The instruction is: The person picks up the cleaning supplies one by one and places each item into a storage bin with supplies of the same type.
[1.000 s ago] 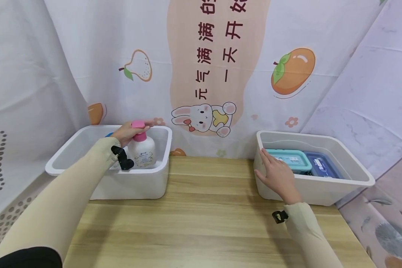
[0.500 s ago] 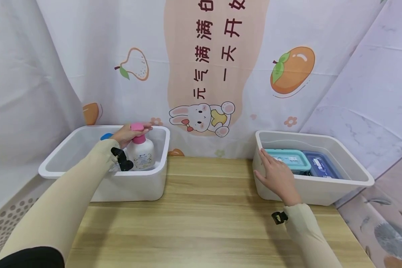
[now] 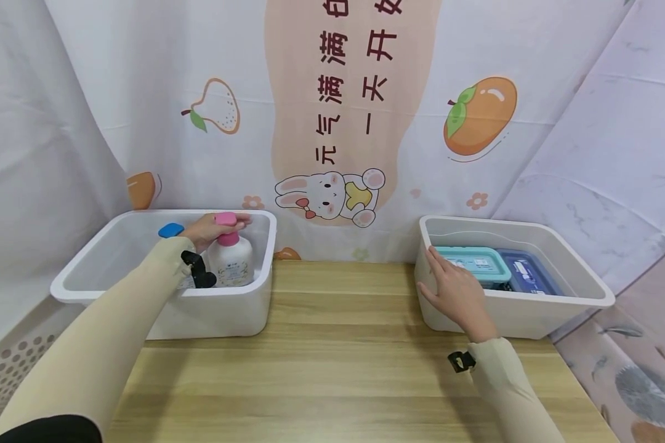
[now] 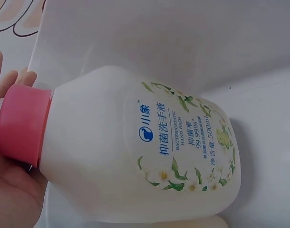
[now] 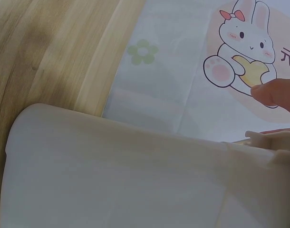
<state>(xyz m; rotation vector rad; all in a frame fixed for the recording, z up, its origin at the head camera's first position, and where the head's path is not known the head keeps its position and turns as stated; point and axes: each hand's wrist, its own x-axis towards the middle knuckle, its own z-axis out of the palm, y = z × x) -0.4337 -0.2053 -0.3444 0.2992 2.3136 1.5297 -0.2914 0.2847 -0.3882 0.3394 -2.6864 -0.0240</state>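
Observation:
My left hand (image 3: 202,231) grips a white hand wash pump bottle (image 3: 234,266) around its pink neck, under the pink pump head. In the left wrist view the flower-printed label of the bottle (image 4: 107,142) faces the camera. The bottle stands upright inside the left white bin (image 3: 216,317), near its right end. Beside it shows a blue cap (image 3: 170,230), with whatever lies below mostly hidden by my arm. My right hand (image 3: 460,296) rests on the near left corner of the right white bin (image 3: 523,317), fingers fairly straight, thumb apart from them.
Inside the right bin lie a teal lidded box (image 3: 479,261) and a dark blue lidded box (image 3: 526,271). Both bins stand at the back of a wooden table (image 3: 332,369). A printed cloth (image 3: 410,141) hangs behind them, and a dotted white panel (image 3: 16,369) borders the left side.
The left hand has lowered slightly with the hand wash bottle, deeper into the left bin, and more of the blue cap shows. The view has shifted a little. The right hand stays on its bin.

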